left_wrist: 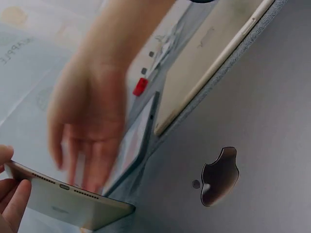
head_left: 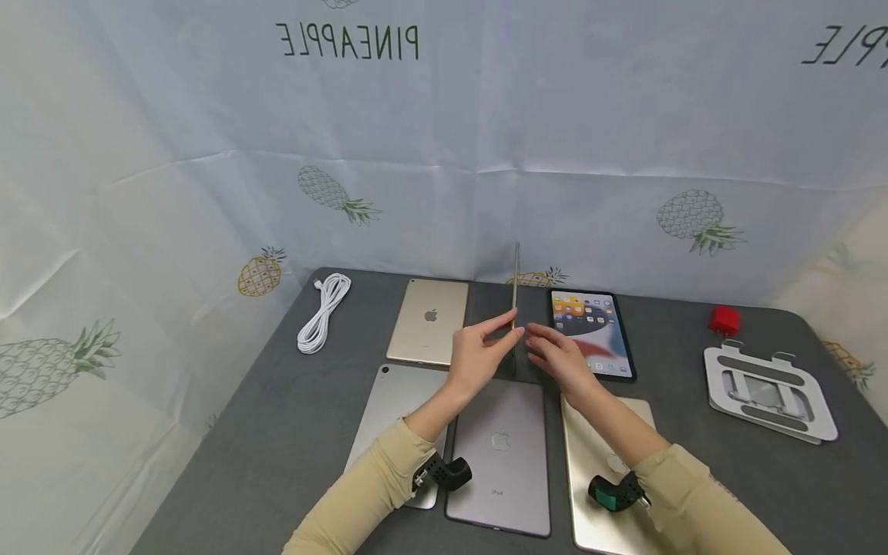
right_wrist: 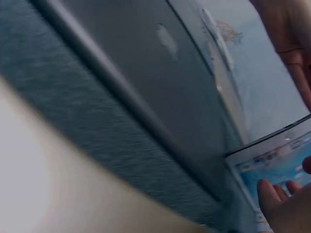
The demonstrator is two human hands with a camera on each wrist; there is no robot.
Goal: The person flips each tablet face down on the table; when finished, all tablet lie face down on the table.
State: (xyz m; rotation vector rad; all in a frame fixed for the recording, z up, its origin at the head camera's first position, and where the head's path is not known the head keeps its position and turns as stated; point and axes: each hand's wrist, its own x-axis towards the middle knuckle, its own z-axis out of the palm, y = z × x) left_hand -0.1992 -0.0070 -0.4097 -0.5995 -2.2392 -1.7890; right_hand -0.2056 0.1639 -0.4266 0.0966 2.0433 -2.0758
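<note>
A thin tablet (head_left: 516, 277) stands edge-on above the back middle of the table. My left hand (head_left: 479, 351) pinches its near edge between thumb and fingers; that edge shows a charging port in the left wrist view. The screen of the held tablet (right_wrist: 272, 165) is lit and faces right. On that side my right hand (head_left: 558, 358) hovers beside the screen with loosely bent fingers, holding nothing. Under my wrists lie a grey tablet (head_left: 499, 478), a silver tablet (head_left: 405, 389) and a gold tablet (head_left: 583, 486), all backs up.
Behind my left hand lies another gold tablet (head_left: 430, 316). A black-framed tablet (head_left: 603, 331) rests screen up, back right. At far left is a coiled white cable (head_left: 322, 312). A red charger (head_left: 724, 320) and a folded silver stand (head_left: 770, 393) lie at right, and a pineapple-print curtain (head_left: 444, 131) hangs behind.
</note>
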